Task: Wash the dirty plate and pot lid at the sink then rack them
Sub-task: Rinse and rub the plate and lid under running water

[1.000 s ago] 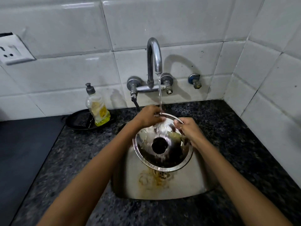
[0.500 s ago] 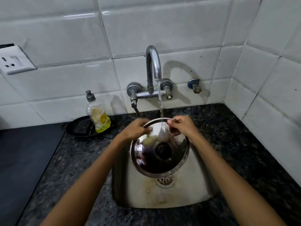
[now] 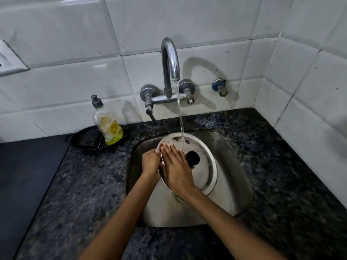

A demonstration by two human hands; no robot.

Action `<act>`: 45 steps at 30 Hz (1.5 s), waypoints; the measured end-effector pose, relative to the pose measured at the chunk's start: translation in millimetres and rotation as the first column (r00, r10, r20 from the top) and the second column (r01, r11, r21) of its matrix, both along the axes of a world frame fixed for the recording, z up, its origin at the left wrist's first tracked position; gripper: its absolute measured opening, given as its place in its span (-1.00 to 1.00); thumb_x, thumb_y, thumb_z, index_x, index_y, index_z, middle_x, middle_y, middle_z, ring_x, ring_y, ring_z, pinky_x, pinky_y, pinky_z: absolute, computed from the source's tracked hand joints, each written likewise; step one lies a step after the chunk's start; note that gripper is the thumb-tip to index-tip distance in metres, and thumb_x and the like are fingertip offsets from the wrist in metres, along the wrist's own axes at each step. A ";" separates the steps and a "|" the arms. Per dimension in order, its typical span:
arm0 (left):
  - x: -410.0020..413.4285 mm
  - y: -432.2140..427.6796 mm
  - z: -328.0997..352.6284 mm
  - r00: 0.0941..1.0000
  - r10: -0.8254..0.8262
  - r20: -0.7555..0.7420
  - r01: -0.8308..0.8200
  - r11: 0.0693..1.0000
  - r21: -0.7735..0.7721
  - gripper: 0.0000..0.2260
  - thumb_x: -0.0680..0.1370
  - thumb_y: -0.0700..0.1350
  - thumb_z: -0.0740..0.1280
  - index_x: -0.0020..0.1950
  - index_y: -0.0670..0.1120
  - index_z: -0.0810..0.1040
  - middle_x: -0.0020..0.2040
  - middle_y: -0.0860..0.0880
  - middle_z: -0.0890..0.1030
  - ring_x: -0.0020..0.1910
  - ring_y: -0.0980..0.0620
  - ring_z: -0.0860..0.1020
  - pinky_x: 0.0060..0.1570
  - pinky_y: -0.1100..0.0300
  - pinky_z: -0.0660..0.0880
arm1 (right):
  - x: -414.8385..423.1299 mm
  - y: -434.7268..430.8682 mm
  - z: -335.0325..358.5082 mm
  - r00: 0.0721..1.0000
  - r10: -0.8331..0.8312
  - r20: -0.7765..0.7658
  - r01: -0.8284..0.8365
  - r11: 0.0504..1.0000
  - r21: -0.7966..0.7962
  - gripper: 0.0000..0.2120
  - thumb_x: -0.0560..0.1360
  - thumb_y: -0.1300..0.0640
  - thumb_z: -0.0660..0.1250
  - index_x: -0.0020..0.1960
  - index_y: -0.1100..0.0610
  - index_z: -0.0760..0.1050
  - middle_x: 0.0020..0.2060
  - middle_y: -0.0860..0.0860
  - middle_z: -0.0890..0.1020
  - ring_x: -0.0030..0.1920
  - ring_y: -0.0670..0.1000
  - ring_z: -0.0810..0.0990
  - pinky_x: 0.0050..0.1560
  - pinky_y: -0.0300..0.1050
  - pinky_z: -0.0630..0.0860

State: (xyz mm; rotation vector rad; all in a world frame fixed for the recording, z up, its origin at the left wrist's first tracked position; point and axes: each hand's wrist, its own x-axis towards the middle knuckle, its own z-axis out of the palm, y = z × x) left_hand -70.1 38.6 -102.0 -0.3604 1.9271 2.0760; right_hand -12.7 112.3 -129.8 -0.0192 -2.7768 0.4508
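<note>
Steel pot lid (image 3: 204, 166), wet under the tap stream over the sink (image 3: 236, 184), could slip and clatter: only my left hand (image 3: 150, 162) pinches its left rim while my right hand (image 3: 176, 169) rubs flat, open.

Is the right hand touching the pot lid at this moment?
Touching. The head view shows the right hand laid flat, palm down, on the pot lid beside its black knob, with no gap visible.

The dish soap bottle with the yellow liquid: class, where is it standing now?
In the head view, the clear dish soap bottle stands on the round black tray, left of the steel sink, against the tiled wall.
</note>
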 end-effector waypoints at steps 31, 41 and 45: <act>20.5 -6.0 -47.1 0.864 0.312 0.395 -0.430 0.867 0.254 -0.75 0.54 -0.31 0.08 -0.28 -0.23 0.47 -0.26 -0.20 0.55 -0.34 -0.10 0.51 -0.21 0.08 0.49 | 55.3 36.7 -16.8 0.920 0.299 0.254 -0.373 0.867 0.331 -0.52 0.51 -0.12 -0.01 0.31 0.05 0.41 0.31 -0.02 0.51 0.38 0.06 0.39 0.36 0.11 0.08; 22.3 -12.8 -47.2 0.977 0.154 0.150 -0.167 0.983 0.076 -0.71 0.34 -0.25 0.20 -0.59 -0.11 0.46 -0.45 -0.10 0.47 -0.31 -0.08 0.43 -0.23 0.07 0.39 | -32.9 68.1 29.3 0.845 0.121 0.522 -0.231 0.961 0.151 -0.50 0.59 -0.10 -0.08 0.49 0.02 0.03 0.52 -0.02 0.07 0.51 0.13 0.09 0.45 0.35 -0.25; 10.2 -29.5 -49.7 0.970 0.223 0.094 -0.225 0.974 0.011 -0.76 0.29 -0.20 0.19 -0.59 -0.07 0.45 -0.36 -0.14 0.39 -0.25 -0.10 0.35 -0.20 0.04 0.34 | -8.2 102.9 0.5 0.894 0.118 0.433 -0.110 0.993 -0.045 -0.45 0.58 -0.12 -0.13 0.50 0.03 -0.16 0.53 -0.03 -0.16 0.52 0.04 -0.24 0.49 0.26 -0.14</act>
